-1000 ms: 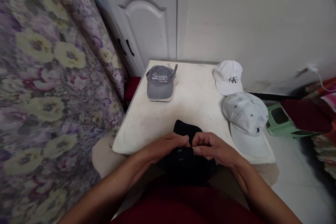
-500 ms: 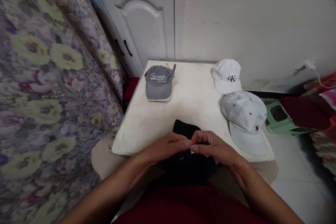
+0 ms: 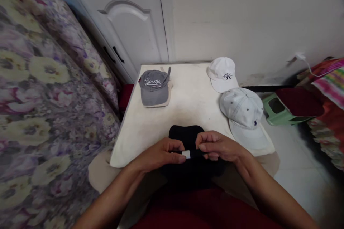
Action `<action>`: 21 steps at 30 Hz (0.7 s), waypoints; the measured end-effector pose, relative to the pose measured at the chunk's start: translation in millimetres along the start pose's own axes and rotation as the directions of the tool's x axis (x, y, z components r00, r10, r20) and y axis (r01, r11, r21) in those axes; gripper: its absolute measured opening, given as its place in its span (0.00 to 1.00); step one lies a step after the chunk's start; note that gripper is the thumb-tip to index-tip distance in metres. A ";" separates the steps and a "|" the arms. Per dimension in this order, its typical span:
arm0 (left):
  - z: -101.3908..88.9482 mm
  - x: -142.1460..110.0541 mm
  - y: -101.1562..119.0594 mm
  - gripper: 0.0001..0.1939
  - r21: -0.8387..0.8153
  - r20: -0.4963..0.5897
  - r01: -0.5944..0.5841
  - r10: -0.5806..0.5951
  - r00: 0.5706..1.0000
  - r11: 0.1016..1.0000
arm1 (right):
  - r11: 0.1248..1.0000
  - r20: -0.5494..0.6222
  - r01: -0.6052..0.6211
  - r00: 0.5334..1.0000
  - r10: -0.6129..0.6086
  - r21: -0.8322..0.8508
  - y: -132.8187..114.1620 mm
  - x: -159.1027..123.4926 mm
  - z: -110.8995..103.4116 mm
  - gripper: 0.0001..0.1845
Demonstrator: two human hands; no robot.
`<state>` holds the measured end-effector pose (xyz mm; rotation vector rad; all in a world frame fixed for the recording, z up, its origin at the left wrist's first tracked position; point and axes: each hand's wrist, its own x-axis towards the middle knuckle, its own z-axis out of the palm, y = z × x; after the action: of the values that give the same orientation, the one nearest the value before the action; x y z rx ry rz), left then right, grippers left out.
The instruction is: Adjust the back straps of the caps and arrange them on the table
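So, my left grip (image 3: 161, 154) is pinching a black strap (image 3: 194, 153) at its white tag (image 3: 186, 154); my right grip (image 3: 219, 146) is pinching it farther along; the black cap (image 3: 192, 170) is lying below both, at the worktop's (image 3: 189, 96) near edge.

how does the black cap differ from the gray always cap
The black cap is held by the left hand and right hand; the gray cap lies untouched at the table's far left. The black cap is partly hidden by the hands, with a white tag showing; the gray cap faces the camera with white "Always" lettering. Both are caps.
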<state>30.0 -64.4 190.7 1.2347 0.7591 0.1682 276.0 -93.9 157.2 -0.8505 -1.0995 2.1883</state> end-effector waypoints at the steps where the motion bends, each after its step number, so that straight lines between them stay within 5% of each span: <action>1: -0.9 0.3 -0.1 0.14 -0.008 0.015 0.003 -0.003 1.000 1.000 | 1.000 -0.006 0.001 1.000 -0.001 0.003 -1.4 0.3 -0.5 0.13; 7: -12.2 0.5 -5.7 0.13 -0.143 0.035 0.009 -0.004 0.999 0.990 | 0.994 0.129 -0.030 0.991 0.044 -0.105 -6.5 -5.2 -8.0 0.17; 11: -19.7 2.4 -11.3 0.14 -0.234 0.121 0.037 -0.009 0.993 0.971 | 1.000 0.200 -0.015 0.980 0.010 0.025 -3.1 -7.1 -9.7 0.16; 16: -23.4 7.5 -17.3 0.16 -0.341 0.213 0.098 -0.025 0.977 0.935 | 0.991 0.132 0.031 0.990 -0.049 0.131 2.8 0.1 -13.5 0.15; 21: -28.3 9.5 -15.3 0.15 -0.276 0.209 0.084 -0.025 0.978 0.957 | 0.997 0.127 0.037 0.991 -0.045 0.064 -0.1 -2.2 -21.3 0.16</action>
<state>15.8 -42.7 169.4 0.9396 0.5675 0.0986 293.2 -85.0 148.0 -0.6627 -1.0934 2.2566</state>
